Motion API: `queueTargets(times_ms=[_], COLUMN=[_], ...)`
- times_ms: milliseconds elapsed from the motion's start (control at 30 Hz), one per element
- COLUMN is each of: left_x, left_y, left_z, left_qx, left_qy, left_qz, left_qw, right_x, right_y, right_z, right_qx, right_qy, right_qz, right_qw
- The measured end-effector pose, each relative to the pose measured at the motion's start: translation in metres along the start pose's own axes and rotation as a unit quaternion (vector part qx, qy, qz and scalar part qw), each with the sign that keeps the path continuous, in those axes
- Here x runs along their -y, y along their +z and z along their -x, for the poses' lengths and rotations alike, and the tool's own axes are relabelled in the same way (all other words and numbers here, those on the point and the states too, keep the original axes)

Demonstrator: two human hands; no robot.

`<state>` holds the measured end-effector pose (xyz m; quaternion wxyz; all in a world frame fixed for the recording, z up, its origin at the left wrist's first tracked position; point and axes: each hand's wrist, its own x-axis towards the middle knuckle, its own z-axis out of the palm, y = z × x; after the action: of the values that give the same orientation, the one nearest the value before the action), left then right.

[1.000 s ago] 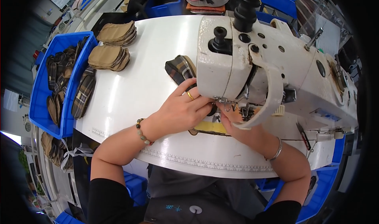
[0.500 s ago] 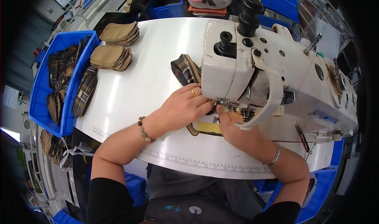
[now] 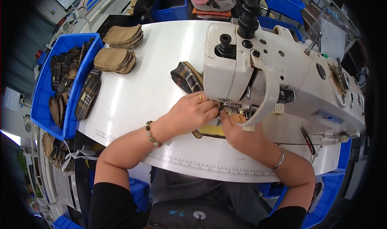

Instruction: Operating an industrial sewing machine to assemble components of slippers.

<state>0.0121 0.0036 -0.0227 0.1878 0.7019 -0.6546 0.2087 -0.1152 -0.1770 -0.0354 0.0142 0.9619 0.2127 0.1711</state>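
A plaid and tan fabric piece [image 3: 186, 76] lies under the head of the white sewing machine [image 3: 225, 71], its far end sticking out to the left. My left hand [image 3: 192, 114] grips it with bent fingers close to the presser foot [image 3: 232, 107]. From the right, my right hand [image 3: 244, 136] holds the work's near edge, fingertips beside the foot. A yellow strip [image 3: 211, 131] with a dark edge shows between my hands. The needle point and the fabric directly beneath it are hidden by my fingers and the machine.
Two stacks of tan fabric panels [image 3: 115, 60] sit at the far left of the white table [image 3: 157, 43]. A blue bin [image 3: 40, 108] of plaid pieces adjoins the left edge, with a plaid pouch [image 3: 88, 95] beside it. Small thread snips [image 3: 307, 140] lie at right.
The plaid piece's far end has swung slightly left and nearer, showing more of itself beside the machine. Both hands stay at the presser foot, with only small shifts.
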Motion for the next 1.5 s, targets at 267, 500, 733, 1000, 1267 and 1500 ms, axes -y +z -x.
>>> queueTargets(times_ms=[267,500,733,1000,1267,1500], left_x=[0.0,0.012,0.015,0.012,0.011,0.005], left_y=[0.004,0.01,0.012,0.009,0.011,0.005], left_z=[0.0,0.002,0.005,0.003,0.005,0.004], left_qx=[-0.009,-0.03,-0.022,-0.005,-0.016,-0.008], left_qy=[-0.013,-0.064,-0.074,-0.066,-0.014,0.003], left_qz=[0.003,0.066,0.087,0.068,0.003,-0.036], left_qw=[1.0,0.995,0.993,0.996,1.0,0.999], right_x=[-0.006,-0.016,-0.019,-0.034,-0.013,-0.005], right_y=[0.019,0.029,0.022,0.044,0.006,-0.01], right_z=[0.001,0.001,-0.005,0.002,-0.005,-0.008], right_qx=[-0.096,-0.163,-0.099,-0.059,-0.015,-0.005], right_qy=[0.046,0.058,0.082,-0.202,-0.021,-0.02], right_qz=[-0.05,-0.146,-0.168,0.382,0.056,0.017], right_qw=[0.993,0.974,0.977,0.9,0.998,1.0])
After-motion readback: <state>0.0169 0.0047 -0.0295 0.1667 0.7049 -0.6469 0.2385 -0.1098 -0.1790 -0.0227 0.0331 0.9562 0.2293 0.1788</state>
